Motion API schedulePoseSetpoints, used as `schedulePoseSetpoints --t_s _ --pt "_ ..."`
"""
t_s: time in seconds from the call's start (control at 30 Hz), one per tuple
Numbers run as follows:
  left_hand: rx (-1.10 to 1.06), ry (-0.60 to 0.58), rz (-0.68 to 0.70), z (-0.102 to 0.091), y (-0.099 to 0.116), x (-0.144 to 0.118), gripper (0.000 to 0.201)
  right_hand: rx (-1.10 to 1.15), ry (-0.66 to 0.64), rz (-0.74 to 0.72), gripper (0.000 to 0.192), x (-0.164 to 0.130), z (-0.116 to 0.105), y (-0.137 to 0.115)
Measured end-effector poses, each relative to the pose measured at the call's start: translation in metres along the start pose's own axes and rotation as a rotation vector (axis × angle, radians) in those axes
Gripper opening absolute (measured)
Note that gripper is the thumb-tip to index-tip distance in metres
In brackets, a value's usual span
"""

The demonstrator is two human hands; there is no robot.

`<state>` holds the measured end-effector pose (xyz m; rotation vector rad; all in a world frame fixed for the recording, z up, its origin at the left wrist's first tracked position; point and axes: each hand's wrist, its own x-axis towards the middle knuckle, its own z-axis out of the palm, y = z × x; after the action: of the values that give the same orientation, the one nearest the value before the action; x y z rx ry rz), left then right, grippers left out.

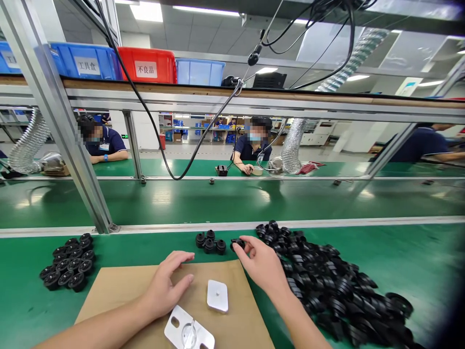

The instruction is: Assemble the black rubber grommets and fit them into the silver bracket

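The right hand (259,264) pinches a small black part (238,243) between thumb and fingertips, just beside a cluster of four black parts (209,242) on the green counter (417,261). The left hand (165,288) rests loosely spread on a brown sheet (119,291), holding nothing. A white plate (217,295) lies near it. A big heap of black parts (337,286) sits to the right

We rested our left hand (165,286) palm down on the brown paper sheet (119,291), fingers loosely spread. Our right hand (259,264) reached just past the sheet's far edge, fingertips pinched together, forearm bare.
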<state>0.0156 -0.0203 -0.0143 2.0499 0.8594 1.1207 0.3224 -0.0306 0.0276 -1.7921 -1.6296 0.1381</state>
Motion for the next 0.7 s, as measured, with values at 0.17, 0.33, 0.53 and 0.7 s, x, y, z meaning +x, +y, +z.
schedulePoseSetpoints --t_s 0.17,0.33,0.53,0.7 --pt "-0.01 -0.039 -0.024 0.0 0.0 -0.001 0.038 -0.026 -0.074 0.027 0.041 0.004 0.019 0.007" --pt "-0.02 -0.064 -0.02 0.0 0.003 0.001 0.031 0.019 -0.135 -0.013 0.051 0.002 0.032 0.005" --pt "-0.03 -0.125 -0.02 0.0 0.002 0.0 0.024 -0.081 -0.098 -0.045 0.045 0.007 0.02 0.009" --pt "-0.025 -0.126 -0.025 0.002 0.002 0.004 0.022 -0.306 0.114 0.139 0.031 0.013 -0.022 0.035"
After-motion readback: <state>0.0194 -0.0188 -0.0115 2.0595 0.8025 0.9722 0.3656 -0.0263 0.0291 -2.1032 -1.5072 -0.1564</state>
